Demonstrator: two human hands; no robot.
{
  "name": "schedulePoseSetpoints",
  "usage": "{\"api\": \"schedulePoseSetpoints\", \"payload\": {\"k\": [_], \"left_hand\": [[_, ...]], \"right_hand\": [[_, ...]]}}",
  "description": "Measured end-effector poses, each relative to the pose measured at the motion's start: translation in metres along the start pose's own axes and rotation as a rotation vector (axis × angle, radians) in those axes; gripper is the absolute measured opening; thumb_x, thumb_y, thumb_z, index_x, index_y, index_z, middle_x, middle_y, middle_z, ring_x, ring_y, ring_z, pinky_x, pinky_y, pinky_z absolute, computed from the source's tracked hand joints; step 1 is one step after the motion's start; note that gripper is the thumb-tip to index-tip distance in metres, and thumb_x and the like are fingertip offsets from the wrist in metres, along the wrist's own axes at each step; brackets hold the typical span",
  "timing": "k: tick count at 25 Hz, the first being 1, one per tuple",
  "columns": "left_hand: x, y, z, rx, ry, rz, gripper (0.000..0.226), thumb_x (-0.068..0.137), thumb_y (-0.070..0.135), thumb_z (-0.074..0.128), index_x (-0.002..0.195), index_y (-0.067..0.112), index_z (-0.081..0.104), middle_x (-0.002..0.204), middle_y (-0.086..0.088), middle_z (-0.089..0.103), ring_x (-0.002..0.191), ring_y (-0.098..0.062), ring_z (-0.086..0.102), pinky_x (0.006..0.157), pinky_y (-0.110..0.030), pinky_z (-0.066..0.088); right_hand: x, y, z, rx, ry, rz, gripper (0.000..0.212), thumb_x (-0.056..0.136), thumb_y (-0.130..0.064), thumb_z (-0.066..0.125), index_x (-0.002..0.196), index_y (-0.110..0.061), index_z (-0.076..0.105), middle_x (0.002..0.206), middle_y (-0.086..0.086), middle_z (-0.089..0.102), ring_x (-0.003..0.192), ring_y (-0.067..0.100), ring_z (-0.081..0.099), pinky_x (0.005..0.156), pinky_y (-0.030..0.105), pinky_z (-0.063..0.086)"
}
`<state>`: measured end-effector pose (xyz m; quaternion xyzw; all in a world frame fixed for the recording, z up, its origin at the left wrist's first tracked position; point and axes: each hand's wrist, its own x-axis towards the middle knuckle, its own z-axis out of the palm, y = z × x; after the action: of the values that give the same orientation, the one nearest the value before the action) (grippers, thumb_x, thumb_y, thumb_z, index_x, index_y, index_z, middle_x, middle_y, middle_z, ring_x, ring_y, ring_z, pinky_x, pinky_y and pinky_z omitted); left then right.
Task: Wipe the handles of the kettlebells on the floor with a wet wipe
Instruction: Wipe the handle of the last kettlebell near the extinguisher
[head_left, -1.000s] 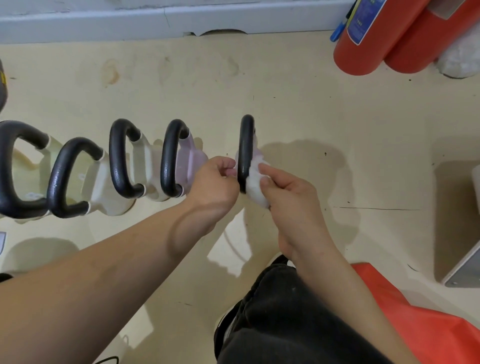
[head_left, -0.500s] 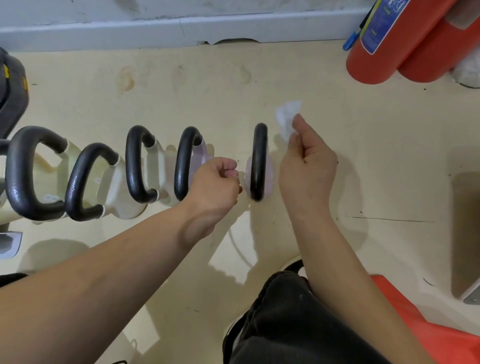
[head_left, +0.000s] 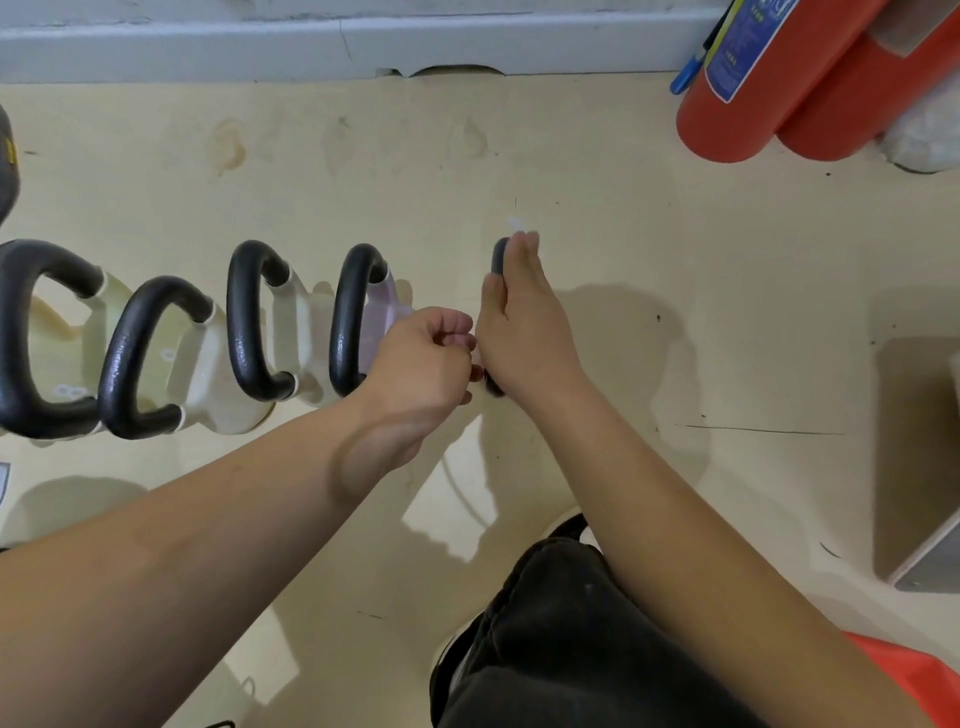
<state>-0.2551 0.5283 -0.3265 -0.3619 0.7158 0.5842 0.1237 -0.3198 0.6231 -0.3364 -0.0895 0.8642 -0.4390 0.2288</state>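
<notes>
Right hand (head_left: 524, 332) grip flat along the handle (head_left: 500, 254), wipe (head_left: 515, 224) beneath fingertips; left hand (head_left: 423, 358) fisted.

Bare forearms, no sleeves anywhere in view, no watch or rings on the left hand (head_left: 423, 358) or the right hand (head_left: 524, 332). Dark charcoal trousers (head_left: 561, 639), kinda faded fabric with a seam down the leg. Bit of a black-and-white shoe (head_left: 571, 527) poking out.

The kettlebell handles (head_left: 249, 322) look like pebbled, faintly glossy black rubber; the cream floor (head_left: 623, 234) is smooth with a dull sheen.
</notes>
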Motion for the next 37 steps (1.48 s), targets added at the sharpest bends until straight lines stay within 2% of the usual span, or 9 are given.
{"api": "schedulePoseSetpoints", "payload": {"k": [3,6,10,13,16,23,29,33,37], "left_hand": [[-0.003,0.001,-0.005,-0.001,0.000,-0.010,0.036,0.091,0.003,0.043,0.117,0.012,0.066,0.104,-0.006,0.073,0.079,-0.014,0.070,0.067,-0.029,0.059],[-0.006,-0.001,-0.014,-0.028,-0.009,0.002,0.037,0.084,0.001,0.044,0.112,0.009,0.067,0.097,-0.004,0.073,0.082,-0.020,0.069,0.080,-0.043,0.061],[-0.005,-0.004,-0.022,-0.040,0.060,-0.055,0.036,0.096,-0.003,0.047,0.123,0.014,0.064,0.114,-0.005,0.069,0.085,-0.019,0.070,0.079,-0.038,0.063],[-0.006,-0.001,-0.020,-0.019,0.060,-0.027,0.032,0.098,0.002,0.046,0.120,0.013,0.065,0.114,-0.006,0.069,0.082,-0.015,0.069,0.070,-0.030,0.059],[-0.008,0.003,-0.016,-0.023,0.078,-0.017,0.030,0.100,0.003,0.044,0.117,0.016,0.064,0.111,0.000,0.067,0.082,-0.014,0.070,0.071,-0.032,0.059],[-0.006,0.004,-0.014,-0.016,0.062,-0.017,0.026,0.100,0.003,0.046,0.117,0.012,0.063,0.109,-0.002,0.068,0.081,-0.015,0.070,0.068,-0.029,0.058],[-0.008,0.010,0.010,0.023,-0.026,-0.011,0.034,0.087,-0.002,0.044,0.109,0.008,0.068,0.104,-0.017,0.074,0.094,-0.034,0.073,0.083,-0.048,0.060],[-0.005,0.010,0.014,0.009,-0.017,-0.034,0.039,0.075,0.002,0.043,0.107,0.000,0.065,0.096,-0.020,0.074,0.086,-0.037,0.070,0.072,-0.040,0.054],[-0.001,0.006,0.008,0.012,0.057,-0.038,0.025,0.093,0.003,0.045,0.108,0.005,0.065,0.093,-0.007,0.068,0.092,-0.032,0.069,0.074,-0.039,0.056]], "right_hand": [[0.008,0.000,0.005,-0.109,-0.017,-0.058,0.051,0.107,-0.019,0.024,0.156,-0.006,0.027,0.172,0.006,0.008,0.158,0.018,0.004,0.123,0.026,0.017],[-0.028,0.014,0.014,-0.381,0.013,-0.365,0.053,0.098,-0.022,0.029,0.141,0.002,0.048,0.155,0.014,0.042,0.156,0.031,0.014,0.122,0.044,0.028],[-0.055,0.035,0.003,-0.630,0.000,-0.572,0.034,0.102,-0.027,0.045,0.107,-0.005,0.071,0.112,0.007,0.067,0.149,0.028,0.035,0.121,0.042,0.030],[-0.021,0.018,-0.009,-0.660,-0.051,-0.465,0.040,0.105,-0.034,0.041,0.104,-0.008,0.071,0.121,0.003,0.066,0.152,0.019,0.029,0.114,0.034,0.035],[0.012,0.011,-0.010,-0.539,-0.044,-0.330,0.039,0.108,-0.033,0.037,0.117,-0.007,0.065,0.147,-0.004,0.052,0.157,0.013,0.015,0.111,0.032,0.038],[-0.064,0.049,0.018,-0.204,0.120,-0.497,0.039,0.106,-0.015,0.042,0.137,0.001,0.059,0.152,0.006,0.052,0.155,0.019,0.026,0.119,0.032,0.035],[-0.074,0.038,0.003,0.209,0.032,-0.147,0.050,0.110,-0.028,0.037,0.158,-0.013,0.035,0.166,-0.008,0.027,0.152,-0.003,0.022,0.116,0.005,0.018],[-0.032,0.006,-0.023,0.827,0.075,0.301,0.027,0.104,-0.033,0.054,0.091,-0.017,0.070,0.085,-0.010,0.071,0.067,-0.003,0.066,0.060,0.012,0.051],[-0.015,0.014,-0.035,0.856,0.188,0.346,0.009,0.089,-0.014,0.074,0.081,-0.016,0.078,0.089,-0.001,0.078,0.083,0.012,0.074,0.077,0.029,0.060]]}}
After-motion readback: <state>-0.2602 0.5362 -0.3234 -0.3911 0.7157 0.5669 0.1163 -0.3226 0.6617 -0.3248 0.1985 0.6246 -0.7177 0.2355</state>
